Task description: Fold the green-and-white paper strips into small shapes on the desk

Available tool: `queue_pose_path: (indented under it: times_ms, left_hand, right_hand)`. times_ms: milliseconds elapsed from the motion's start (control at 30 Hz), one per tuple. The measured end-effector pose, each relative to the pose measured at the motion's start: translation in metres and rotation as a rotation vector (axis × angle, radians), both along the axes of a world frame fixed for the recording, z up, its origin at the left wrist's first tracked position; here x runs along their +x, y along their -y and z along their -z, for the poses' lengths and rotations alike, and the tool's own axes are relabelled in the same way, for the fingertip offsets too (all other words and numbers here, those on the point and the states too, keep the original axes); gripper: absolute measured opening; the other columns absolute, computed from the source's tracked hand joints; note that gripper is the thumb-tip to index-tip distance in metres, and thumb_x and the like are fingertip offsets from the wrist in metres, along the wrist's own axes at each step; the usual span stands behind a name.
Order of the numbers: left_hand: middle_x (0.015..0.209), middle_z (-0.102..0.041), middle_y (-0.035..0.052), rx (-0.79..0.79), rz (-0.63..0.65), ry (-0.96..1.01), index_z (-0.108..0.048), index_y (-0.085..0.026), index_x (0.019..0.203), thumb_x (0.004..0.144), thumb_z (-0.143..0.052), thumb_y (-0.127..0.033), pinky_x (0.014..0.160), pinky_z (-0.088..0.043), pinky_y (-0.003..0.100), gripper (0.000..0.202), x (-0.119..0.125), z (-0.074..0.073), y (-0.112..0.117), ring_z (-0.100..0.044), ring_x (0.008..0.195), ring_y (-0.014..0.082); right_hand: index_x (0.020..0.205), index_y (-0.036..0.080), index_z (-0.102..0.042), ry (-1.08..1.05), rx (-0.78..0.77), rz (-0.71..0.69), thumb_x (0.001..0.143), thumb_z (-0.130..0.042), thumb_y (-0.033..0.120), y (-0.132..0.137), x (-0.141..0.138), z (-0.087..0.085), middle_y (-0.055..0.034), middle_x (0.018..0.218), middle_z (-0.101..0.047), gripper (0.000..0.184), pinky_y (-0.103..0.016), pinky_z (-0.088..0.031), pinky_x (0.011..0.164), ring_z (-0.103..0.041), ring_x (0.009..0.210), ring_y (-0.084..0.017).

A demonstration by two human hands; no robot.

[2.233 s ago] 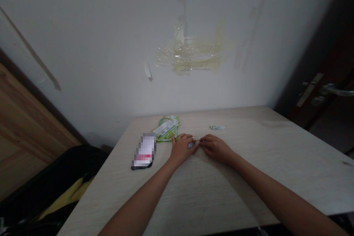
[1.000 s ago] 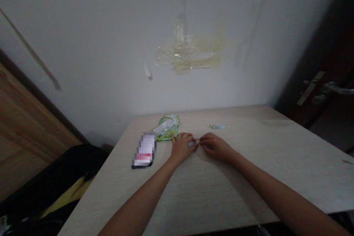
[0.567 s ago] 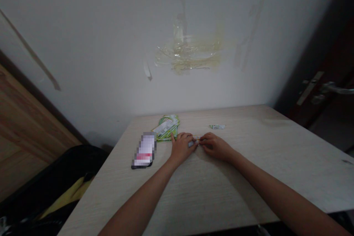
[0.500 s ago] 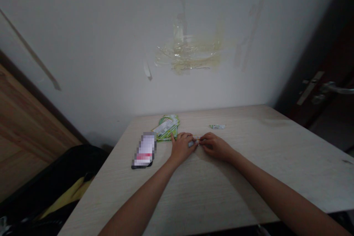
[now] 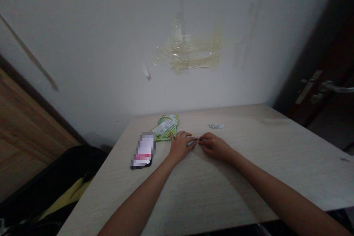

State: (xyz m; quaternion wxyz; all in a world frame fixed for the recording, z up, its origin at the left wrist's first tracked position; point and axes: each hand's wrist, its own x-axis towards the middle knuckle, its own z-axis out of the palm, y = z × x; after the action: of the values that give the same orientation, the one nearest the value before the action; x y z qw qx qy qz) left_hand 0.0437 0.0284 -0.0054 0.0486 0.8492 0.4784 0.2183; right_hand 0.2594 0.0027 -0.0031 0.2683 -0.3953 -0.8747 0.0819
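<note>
Between my hands a small printed paper or wrapper strip (image 5: 191,142) lies on the table; my fingers cover much of it. My left hand (image 5: 180,145) is palm down, its thumb and forefinger closed about the strip's left part and its little finger sticking out to the left. At the other end, the fingertips of my right hand (image 5: 215,143) are pinched together on the strip. Just beyond my left hand is a pile of flat green-and-white printed wrappers (image 5: 166,127). A similar small torn piece (image 5: 217,126) lies alone behind my right hand.
A phone with a blurred-out screen (image 5: 143,150) lies left of my left hand. The pale wood-look table (image 5: 210,199) meets a wall (image 5: 110,44) with old tape on it. A dark bag with something yellow (image 5: 66,195) is at the left; a door handle (image 5: 337,87) shows at the right.
My right fingertips have shifted slightly left along the strip, and less of its printed face shows between my hands. The pile, phone and loose piece stay put.
</note>
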Motion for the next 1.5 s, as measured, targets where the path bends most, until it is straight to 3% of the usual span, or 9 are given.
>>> queue_pose_path:
  times_ms: [300,667,1067,1500]
  left_hand:
    - [0.124,-0.061,-0.0028,0.052,0.028,-0.082,-0.065,-0.047,0.112,0.091,-0.054,-0.049,0.106,0.001,0.073,0.024,-0.003,-0.001,-0.002,-0.038,0.129,0.029]
    - [0.123,-0.063,-0.0026,0.068,0.022,-0.051,-0.065,-0.046,0.112,0.091,-0.055,-0.046,0.105,0.004,0.074,0.024,-0.001,0.0,0.0,-0.042,0.125,0.0278]
    - [0.122,-0.064,-0.0014,0.091,0.018,-0.044,-0.066,-0.043,0.111,0.091,-0.055,-0.045,0.106,0.007,0.073,0.023,-0.001,-0.002,0.003,-0.044,0.125,0.0267]
    - [0.121,-0.064,-0.0024,0.087,0.017,-0.046,-0.065,-0.044,0.112,0.089,-0.058,-0.044,0.105,0.008,0.074,0.023,0.0,-0.002,0.004,-0.045,0.123,0.0262]
  right_hand:
    - [0.12,0.024,-0.065,0.044,-0.001,0.007,0.082,-0.055,0.014,0.006,0.002,-0.004,-0.008,0.118,-0.064,0.041,-0.036,-0.048,0.094,-0.056,0.111,-0.02]
    - [0.113,0.026,-0.069,0.089,0.066,-0.004,0.085,-0.057,0.02,0.006,0.003,-0.003,-0.0083,0.118,-0.062,0.031,-0.036,-0.049,0.092,-0.055,0.111,-0.021]
    - [0.117,0.025,-0.067,0.066,0.048,-0.03,0.081,-0.056,0.013,0.008,0.004,-0.004,-0.0076,0.118,-0.064,0.039,-0.036,-0.047,0.095,-0.056,0.109,-0.02]
    - [0.112,0.023,-0.066,0.131,0.061,-0.021,0.079,-0.057,0.014,0.012,-0.001,-0.01,-0.0087,0.116,-0.062,0.035,-0.037,-0.047,0.093,-0.052,0.11,-0.022]
